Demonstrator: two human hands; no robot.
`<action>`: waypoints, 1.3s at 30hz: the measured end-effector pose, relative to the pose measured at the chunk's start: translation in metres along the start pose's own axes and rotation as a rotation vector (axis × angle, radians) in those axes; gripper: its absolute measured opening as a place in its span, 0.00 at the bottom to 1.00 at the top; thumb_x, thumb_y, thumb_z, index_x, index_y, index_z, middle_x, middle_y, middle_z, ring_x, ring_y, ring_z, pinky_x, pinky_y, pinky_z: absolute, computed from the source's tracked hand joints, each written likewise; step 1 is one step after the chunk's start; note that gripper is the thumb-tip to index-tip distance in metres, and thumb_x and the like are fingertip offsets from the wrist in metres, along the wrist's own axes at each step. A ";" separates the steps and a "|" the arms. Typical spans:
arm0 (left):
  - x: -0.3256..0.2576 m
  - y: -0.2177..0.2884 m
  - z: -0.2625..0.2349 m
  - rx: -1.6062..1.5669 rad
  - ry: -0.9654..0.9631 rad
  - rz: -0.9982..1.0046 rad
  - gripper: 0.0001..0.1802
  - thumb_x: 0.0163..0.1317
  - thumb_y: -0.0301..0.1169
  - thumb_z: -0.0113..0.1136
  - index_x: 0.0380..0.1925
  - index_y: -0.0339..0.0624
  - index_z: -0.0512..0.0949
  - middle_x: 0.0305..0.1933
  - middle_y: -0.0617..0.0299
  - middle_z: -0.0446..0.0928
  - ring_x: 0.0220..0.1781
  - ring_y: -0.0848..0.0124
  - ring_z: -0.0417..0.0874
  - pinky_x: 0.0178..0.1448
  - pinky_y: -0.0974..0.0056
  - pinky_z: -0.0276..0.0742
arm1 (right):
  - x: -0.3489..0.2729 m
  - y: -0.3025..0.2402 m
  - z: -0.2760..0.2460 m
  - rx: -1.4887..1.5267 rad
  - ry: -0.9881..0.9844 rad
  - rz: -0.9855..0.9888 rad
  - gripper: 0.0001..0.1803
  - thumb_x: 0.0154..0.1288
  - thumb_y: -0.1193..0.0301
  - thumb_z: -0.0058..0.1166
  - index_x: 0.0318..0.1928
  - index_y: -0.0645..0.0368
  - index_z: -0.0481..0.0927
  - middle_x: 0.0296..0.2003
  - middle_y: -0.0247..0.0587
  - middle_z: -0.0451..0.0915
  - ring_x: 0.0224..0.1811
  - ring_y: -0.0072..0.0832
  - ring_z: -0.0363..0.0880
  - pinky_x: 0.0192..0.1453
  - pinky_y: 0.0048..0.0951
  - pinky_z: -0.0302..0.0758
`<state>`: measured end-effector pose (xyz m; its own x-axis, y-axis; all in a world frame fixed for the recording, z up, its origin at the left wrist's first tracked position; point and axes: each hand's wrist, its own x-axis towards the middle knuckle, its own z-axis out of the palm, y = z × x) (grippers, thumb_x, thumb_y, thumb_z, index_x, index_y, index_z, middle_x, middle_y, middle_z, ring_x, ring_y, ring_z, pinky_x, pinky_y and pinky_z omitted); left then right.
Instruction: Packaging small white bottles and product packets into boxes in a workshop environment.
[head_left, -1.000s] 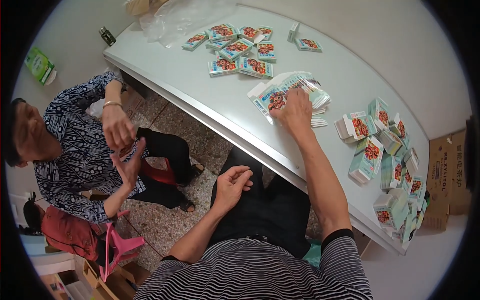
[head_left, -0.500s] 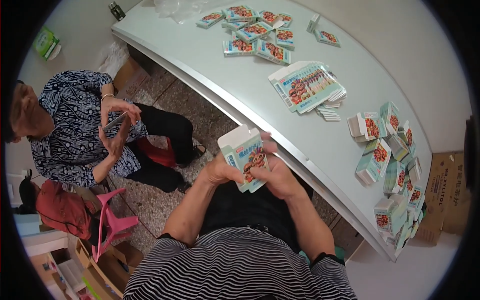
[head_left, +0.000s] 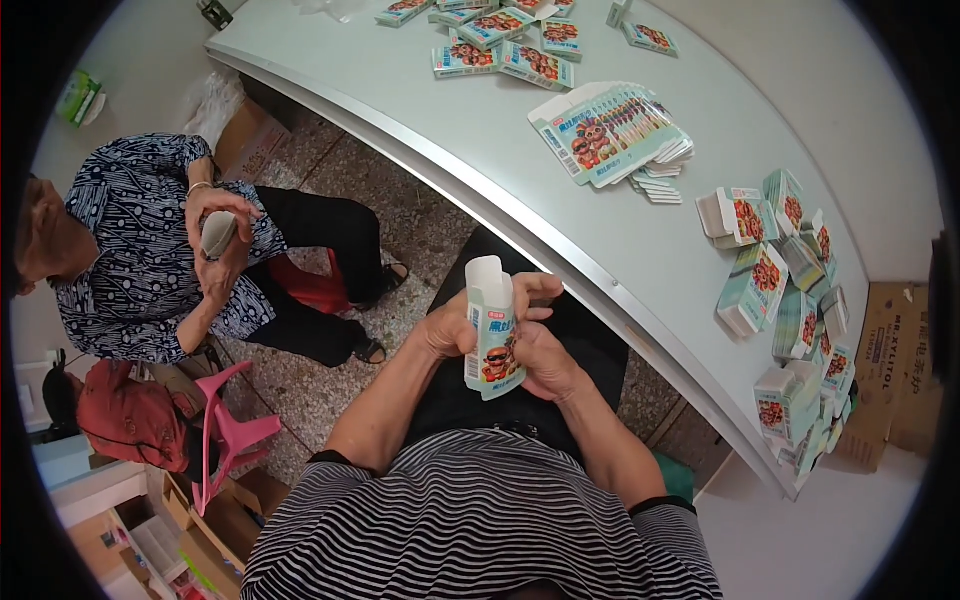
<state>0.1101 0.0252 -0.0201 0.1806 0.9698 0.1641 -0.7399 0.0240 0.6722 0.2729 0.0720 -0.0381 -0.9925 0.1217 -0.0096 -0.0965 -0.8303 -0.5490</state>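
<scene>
A pale green carton [head_left: 492, 330], top flap open, was gripped upright by the left hand [head_left: 447, 330] and right hand [head_left: 540, 355]; flat cartons [head_left: 610, 135] lay fanned on the table [head_left: 420, 120].

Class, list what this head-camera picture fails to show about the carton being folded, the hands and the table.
- Head view: the small carton has its lower back hidden by the left hand and right hand.
- The table is cut off by the dark fisheye rim at right.
- The co-worker's hands cover a grey thing, too small to identify.
</scene>
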 end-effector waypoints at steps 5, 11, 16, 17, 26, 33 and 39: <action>-0.003 -0.005 0.000 0.004 -0.258 -0.044 0.38 0.24 0.57 0.83 0.29 0.41 0.78 0.68 0.42 0.66 0.74 0.54 0.61 0.77 0.51 0.51 | -0.003 0.013 0.008 0.108 0.013 -0.070 0.34 0.62 0.59 0.66 0.65 0.56 0.68 0.59 0.34 0.74 0.64 0.30 0.71 0.69 0.36 0.68; -0.015 0.011 0.007 0.041 0.114 -0.123 0.53 0.32 0.50 0.83 0.58 0.33 0.72 0.65 0.46 0.70 0.68 0.59 0.71 0.69 0.58 0.66 | 0.007 0.021 0.001 0.030 0.298 -0.120 0.17 0.67 0.68 0.60 0.51 0.67 0.79 0.46 0.39 0.82 0.51 0.26 0.81 0.57 0.31 0.76; -0.041 0.012 0.009 0.471 0.580 -0.042 0.36 0.56 0.30 0.73 0.62 0.29 0.68 0.53 0.49 0.81 0.50 0.68 0.83 0.55 0.65 0.81 | 0.007 0.023 -0.015 -0.226 0.636 -0.187 0.17 0.68 0.71 0.59 0.53 0.68 0.78 0.44 0.42 0.83 0.43 0.24 0.83 0.49 0.26 0.79; -0.041 0.009 0.012 0.467 0.639 0.015 0.30 0.59 0.18 0.65 0.62 0.29 0.68 0.46 0.51 0.84 0.44 0.70 0.85 0.52 0.66 0.82 | 0.008 0.022 -0.014 -0.280 0.641 -0.163 0.20 0.67 0.72 0.60 0.56 0.69 0.75 0.45 0.42 0.83 0.44 0.24 0.82 0.49 0.26 0.79; -0.061 -0.024 0.008 0.592 0.797 0.217 0.29 0.57 0.18 0.68 0.60 0.30 0.70 0.44 0.51 0.82 0.44 0.69 0.85 0.49 0.65 0.83 | 0.008 0.021 -0.004 -0.823 0.610 -0.426 0.32 0.63 0.83 0.59 0.67 0.67 0.64 0.52 0.44 0.75 0.51 0.26 0.78 0.56 0.26 0.77; -0.083 -0.033 -0.003 0.584 0.693 0.057 0.22 0.58 0.19 0.67 0.54 0.33 0.75 0.46 0.52 0.81 0.45 0.72 0.84 0.48 0.68 0.82 | -0.008 0.030 -0.022 -0.558 0.485 -0.377 0.18 0.62 0.83 0.60 0.53 0.68 0.74 0.44 0.35 0.74 0.41 0.18 0.77 0.47 0.21 0.76; -0.089 -0.025 -0.004 1.165 0.559 0.189 0.09 0.60 0.20 0.65 0.41 0.34 0.83 0.48 0.54 0.81 0.43 0.71 0.84 0.45 0.70 0.79 | -0.017 0.033 -0.023 -0.780 0.493 -0.363 0.11 0.63 0.83 0.58 0.46 0.67 0.76 0.45 0.39 0.76 0.43 0.18 0.77 0.46 0.21 0.75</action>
<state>0.1097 -0.0606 -0.0548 -0.3647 0.9108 0.1936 0.3191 -0.0731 0.9449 0.2883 0.0552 -0.0750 -0.7535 0.6572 0.0186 -0.1363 -0.1285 -0.9823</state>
